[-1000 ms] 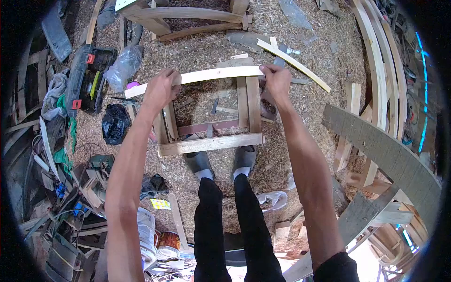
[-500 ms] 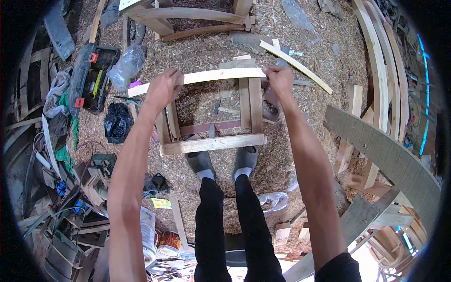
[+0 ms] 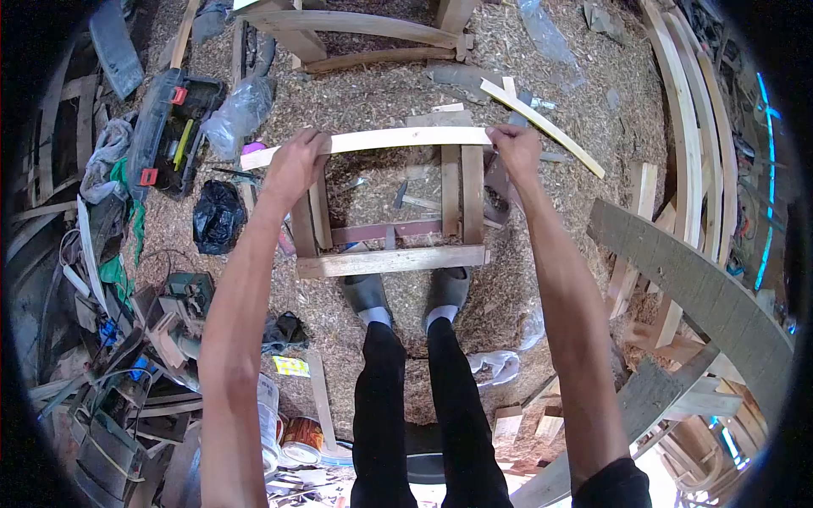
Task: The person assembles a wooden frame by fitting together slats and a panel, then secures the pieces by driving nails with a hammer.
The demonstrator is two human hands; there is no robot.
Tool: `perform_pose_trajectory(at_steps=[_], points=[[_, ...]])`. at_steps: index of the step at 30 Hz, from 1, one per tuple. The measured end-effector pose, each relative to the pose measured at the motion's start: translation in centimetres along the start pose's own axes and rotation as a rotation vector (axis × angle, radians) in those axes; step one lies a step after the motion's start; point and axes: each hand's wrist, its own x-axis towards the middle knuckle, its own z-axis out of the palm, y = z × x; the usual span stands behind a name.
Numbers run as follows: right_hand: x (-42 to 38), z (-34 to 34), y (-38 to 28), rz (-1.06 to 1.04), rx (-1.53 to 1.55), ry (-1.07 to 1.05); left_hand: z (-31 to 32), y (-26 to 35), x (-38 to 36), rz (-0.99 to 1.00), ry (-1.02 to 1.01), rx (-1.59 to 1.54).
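Observation:
A long, slightly curved pale wooden slat [image 3: 389, 140] lies across the far side of a square wooden frame [image 3: 389, 261] that stands on the sawdust floor in front of my feet. My left hand [image 3: 296, 162] grips the slat near its left part, over the frame's left upright. My right hand [image 3: 515, 146] grips the slat's right end, just past the frame's right upright. Both arms are stretched out forward and down.
An open black tool case [image 3: 169, 127] and plastic bags [image 3: 218, 216] lie at the left. Curved timber pieces [image 3: 690, 279] stack up at the right. Another wooden frame [image 3: 356, 34] stands at the top. A loose thin strip [image 3: 542, 125] lies by my right hand. Paint cans [image 3: 296, 440] sit bottom left.
The whole view has shifted slightly right and down; both hands keep their grip on the slat over the frame.

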Motion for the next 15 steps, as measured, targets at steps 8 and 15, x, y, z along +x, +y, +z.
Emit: perform_pose_trajectory(at_steps=[8, 15], points=[[-1.5, 0.4, -1.6, 0.047, 0.127, 0.02, 0.5, -0.7, 0.0, 0.007, 0.042, -0.034], [-1.2, 0.6, -0.6, 0.046, 0.105, 0.033, -0.1, -2.0, -1.5, -0.002, 0.08, -0.002]])
